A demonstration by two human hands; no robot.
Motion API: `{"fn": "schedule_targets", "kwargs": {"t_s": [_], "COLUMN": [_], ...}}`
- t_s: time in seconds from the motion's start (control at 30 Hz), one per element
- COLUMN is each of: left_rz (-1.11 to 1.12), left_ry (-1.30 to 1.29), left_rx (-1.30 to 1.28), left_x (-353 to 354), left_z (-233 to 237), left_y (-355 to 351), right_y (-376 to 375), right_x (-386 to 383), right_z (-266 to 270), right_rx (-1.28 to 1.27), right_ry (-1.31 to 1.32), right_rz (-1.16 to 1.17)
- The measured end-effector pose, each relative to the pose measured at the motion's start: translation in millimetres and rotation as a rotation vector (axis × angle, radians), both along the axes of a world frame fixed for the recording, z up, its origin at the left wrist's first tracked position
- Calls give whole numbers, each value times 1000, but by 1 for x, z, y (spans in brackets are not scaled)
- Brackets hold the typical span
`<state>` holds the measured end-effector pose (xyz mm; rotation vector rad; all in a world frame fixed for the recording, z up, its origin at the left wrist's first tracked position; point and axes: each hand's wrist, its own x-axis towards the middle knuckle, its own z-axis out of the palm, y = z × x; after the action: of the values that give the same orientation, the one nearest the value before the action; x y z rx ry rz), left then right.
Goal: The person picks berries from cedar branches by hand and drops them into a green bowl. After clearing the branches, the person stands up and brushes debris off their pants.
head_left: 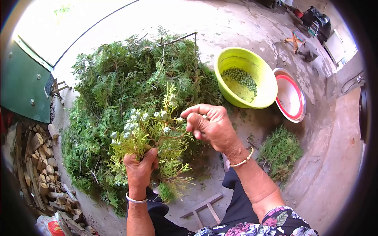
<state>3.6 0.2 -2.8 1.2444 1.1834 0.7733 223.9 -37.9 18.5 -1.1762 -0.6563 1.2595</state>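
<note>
My left hand [140, 165] is closed around the stem of a yellow-green arborvitae sprig [149, 137]. Pale blue-green cones [132, 125] cluster on its upper part. Just right of the sprig, my right hand [210, 126] is curled, thumb and fingers drawn together. A small pale green cone [204, 117] shows between its fingers; whether more are in the palm is hidden. Behind the sprig lies a large heap of green arborvitae branches [114, 86]. A lime-green basin [267, 94] to the upper right holds many picked green cones [241, 77] at its bottom.
A white basin with a red ring [297, 112] stands beside the lime one. A small pile of branches [280, 151] lies to the right. Split firewood [41, 169] is stacked at left, below a green metal panel [25, 82]. A wooden frame [202, 208] is between the legs.
</note>
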Motion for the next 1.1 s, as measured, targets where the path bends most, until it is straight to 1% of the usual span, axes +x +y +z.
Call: {"fn": "schedule_targets", "kwargs": {"t_s": [0.03, 0.07, 0.13, 0.27, 0.33, 0.37, 0.43, 0.47, 0.5, 0.57, 0.63, 0.7, 0.77, 0.83, 0.93, 1.0, 1.07, 1.1], "left_rz": [-1, -24, -48, 7, 17, 7, -1, -11, -21, -7, 9, -13, -19, -28, -104, -104, -102, -110], "left_ry": [1, 23, 44, 41, 24, 16, 9, 10, 10, 30, 54, 30, -22, -73, -179, -170, -159, -76], "left_rx": [0, 14, 28, -32, -39, -41, -40, -9, 23, 31, 41, 6, -1, -8, -19, -28, -37, -23], "left_x": [0, -1, 1, 4, 4, 3, 2, 2, 1, -1, -4, -6, -8, -12, -17, -15, -15, -15], "left_z": [-1, -2, 0, 6, 6, 6, 5, 3, 1, -1, 0, 3, 0, -4, -8, -8, -8, -9], "left_y": [1, 2, 1, -2, -2, -2, -2, -3, -4, -4, -3, 0, 2, 3, 4, 2, 1, 0], "right_y": [0, 0, 1, 0, 0, -1, 0, -1, -1, 1, -1, -2, -2, -3, -2, -2, -2, -2], "right_x": [-2, -2, -3, -3, 2, 3, 6, 8, 14, 31, 44, 43, 34, 33, 29, 26, 25, 24], "right_z": [1, 1, 1, 1, -2, -3, -5, -5, -8, -18, -10, -4, 3, 2, 1, -2, 0, 0], "right_rx": [7, 7, 24, -18, -9, -10, 18, 40, 40, 174, 204, 207, 156, 151, 124, 106, 69, 30], "right_ry": [-4, -4, -132, -142, 98, 98, 407, 477, 477, 827, 788, 521, 505, 535, 535, 395, 346, 297], "right_rz": [49, 48, 81, 33, -18, -19, -34, -16, -17, -110, -233, -247, -242, -151, -130, -112, -98, -80]}}
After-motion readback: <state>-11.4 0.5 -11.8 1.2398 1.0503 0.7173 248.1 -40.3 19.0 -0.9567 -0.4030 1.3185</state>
